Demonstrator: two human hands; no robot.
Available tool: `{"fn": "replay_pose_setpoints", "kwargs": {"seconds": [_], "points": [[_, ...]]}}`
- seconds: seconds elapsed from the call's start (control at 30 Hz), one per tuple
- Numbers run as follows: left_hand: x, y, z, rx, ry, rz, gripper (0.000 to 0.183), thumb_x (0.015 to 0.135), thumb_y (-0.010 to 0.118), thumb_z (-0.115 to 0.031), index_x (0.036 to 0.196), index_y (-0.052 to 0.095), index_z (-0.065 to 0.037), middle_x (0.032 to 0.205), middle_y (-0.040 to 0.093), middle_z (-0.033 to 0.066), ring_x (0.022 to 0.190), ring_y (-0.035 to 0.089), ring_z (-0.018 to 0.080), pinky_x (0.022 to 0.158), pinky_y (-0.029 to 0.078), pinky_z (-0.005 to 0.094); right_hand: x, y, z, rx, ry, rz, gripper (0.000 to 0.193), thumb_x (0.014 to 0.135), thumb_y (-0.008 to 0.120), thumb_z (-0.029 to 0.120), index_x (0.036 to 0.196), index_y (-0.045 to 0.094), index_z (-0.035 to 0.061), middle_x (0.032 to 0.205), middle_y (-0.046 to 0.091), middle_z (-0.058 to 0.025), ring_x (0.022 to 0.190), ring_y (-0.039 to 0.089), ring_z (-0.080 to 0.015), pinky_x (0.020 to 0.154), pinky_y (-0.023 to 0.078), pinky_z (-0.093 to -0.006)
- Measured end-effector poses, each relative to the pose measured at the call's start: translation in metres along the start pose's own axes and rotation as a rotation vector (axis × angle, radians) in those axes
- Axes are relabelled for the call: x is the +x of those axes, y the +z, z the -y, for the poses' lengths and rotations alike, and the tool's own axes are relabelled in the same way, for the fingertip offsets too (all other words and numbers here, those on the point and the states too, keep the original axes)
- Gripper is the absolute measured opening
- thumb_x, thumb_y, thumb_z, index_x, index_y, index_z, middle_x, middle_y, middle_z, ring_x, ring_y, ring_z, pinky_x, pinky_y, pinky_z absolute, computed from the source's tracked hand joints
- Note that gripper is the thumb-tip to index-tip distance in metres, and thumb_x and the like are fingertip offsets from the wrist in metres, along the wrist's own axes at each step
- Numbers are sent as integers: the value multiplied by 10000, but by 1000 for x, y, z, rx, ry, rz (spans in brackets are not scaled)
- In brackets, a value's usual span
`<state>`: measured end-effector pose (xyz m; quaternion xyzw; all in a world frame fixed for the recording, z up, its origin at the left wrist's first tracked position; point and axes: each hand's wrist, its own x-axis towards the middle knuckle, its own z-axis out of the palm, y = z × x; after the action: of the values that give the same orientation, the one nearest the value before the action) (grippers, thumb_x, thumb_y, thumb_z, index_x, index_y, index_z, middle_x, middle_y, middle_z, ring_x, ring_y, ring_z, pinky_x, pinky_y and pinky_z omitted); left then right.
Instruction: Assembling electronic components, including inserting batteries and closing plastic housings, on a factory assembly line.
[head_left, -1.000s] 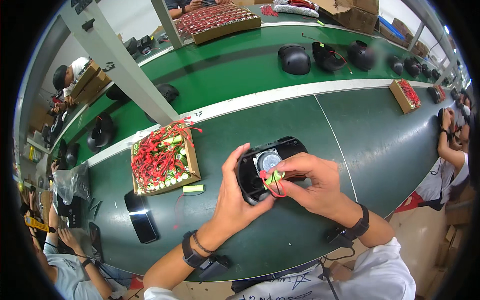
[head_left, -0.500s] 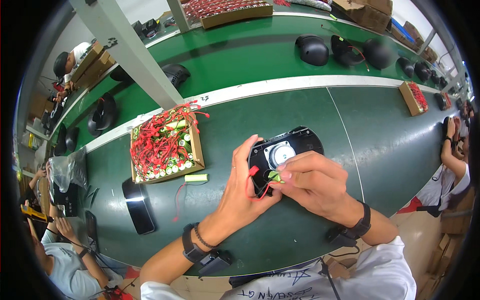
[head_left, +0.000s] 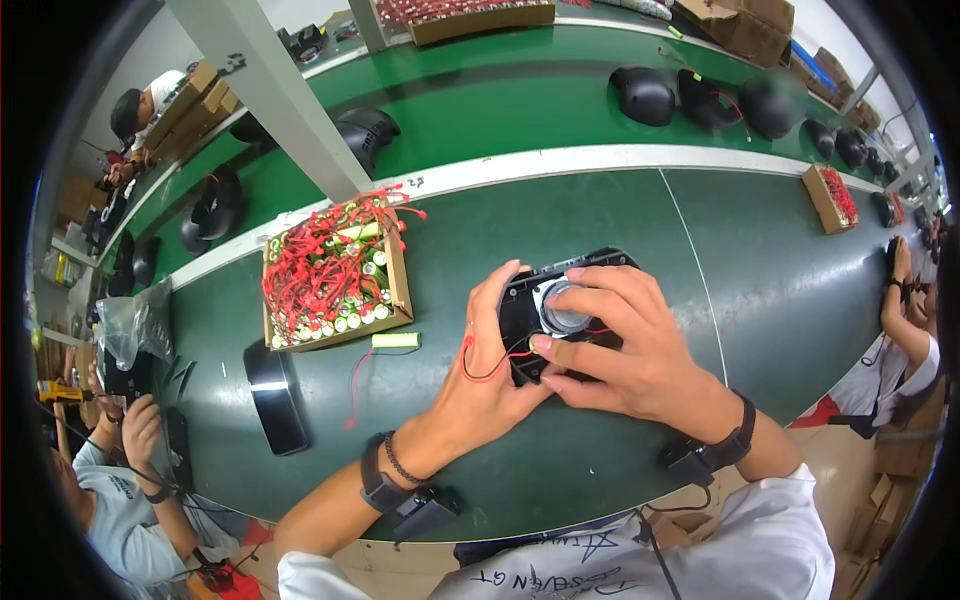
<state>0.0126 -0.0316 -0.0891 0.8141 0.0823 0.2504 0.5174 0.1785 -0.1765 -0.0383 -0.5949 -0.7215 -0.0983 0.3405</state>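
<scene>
My left hand point(head_left: 478, 372) grips the left side of a black plastic housing point(head_left: 518, 312). A round silver speaker point(head_left: 562, 308) sits inside that shell. My right hand point(head_left: 635, 350) is curled over the right part of the housing, its fingers pressing a small battery point(head_left: 539, 343) into it below the speaker. Only one end of this battery shows; my fingers hide the rest. Its thin red wire point(head_left: 485, 378) loops out over my left hand. Left of my hands, a loose light-green battery point(head_left: 396, 340) with a red lead lies on the table.
A cardboard box point(head_left: 400, 275) full of wired batteries stands at left, near a black phone-like slab point(head_left: 276, 400). Black helmet-like shells point(head_left: 643, 96) rest on the green belt point(head_left: 500, 100) beyond the white rail. A metal post point(head_left: 270, 95) rises at upper left. Other people work at both sides.
My right hand has lowered the green battery into the housing and spread its fingers over the speaker. The red wire's loop has shifted left over my left hand.
</scene>
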Motion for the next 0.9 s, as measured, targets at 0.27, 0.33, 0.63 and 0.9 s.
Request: {"fn": "replay_pose_setpoints", "kwargs": {"seconds": [0.27,0.33,0.63,0.9], "points": [[5,-13,-2,-147,-2,141,1046,910,821,-48,1709,146,-38,1637,392,185,1501,440,276,1245,367,422,2,-16,1,-47,193,18,862,657,948,253,1465,654,189,1493,573,-159,1350,566,-421,1110,473,-595],[8,-16,-12,-218,-29,186,973,932,776,-48,1696,174,-20,1643,390,197,1525,415,294,1262,338,426,-6,-12,-11,127,304,125,924,666,937,216,1515,587,118,1469,570,-152,1287,587,-400,1048,543,-513],[11,-15,-16,-370,-120,150,731,1021,606,-30,1660,252,-1,1603,415,180,1517,407,274,1271,293,410,-5,-5,2,56,357,136,910,693,906,117,1526,545,57,1389,567,-142,1205,581,-371,923,604,-457],[7,-15,-16,-336,-80,93,703,1024,599,-76,1657,297,-25,1531,470,131,1414,473,212,1213,356,374,-3,-4,10,107,394,127,898,691,886,94,1524,551,63,1387,572,-132,1216,578,-373,975,579,-467]]}}
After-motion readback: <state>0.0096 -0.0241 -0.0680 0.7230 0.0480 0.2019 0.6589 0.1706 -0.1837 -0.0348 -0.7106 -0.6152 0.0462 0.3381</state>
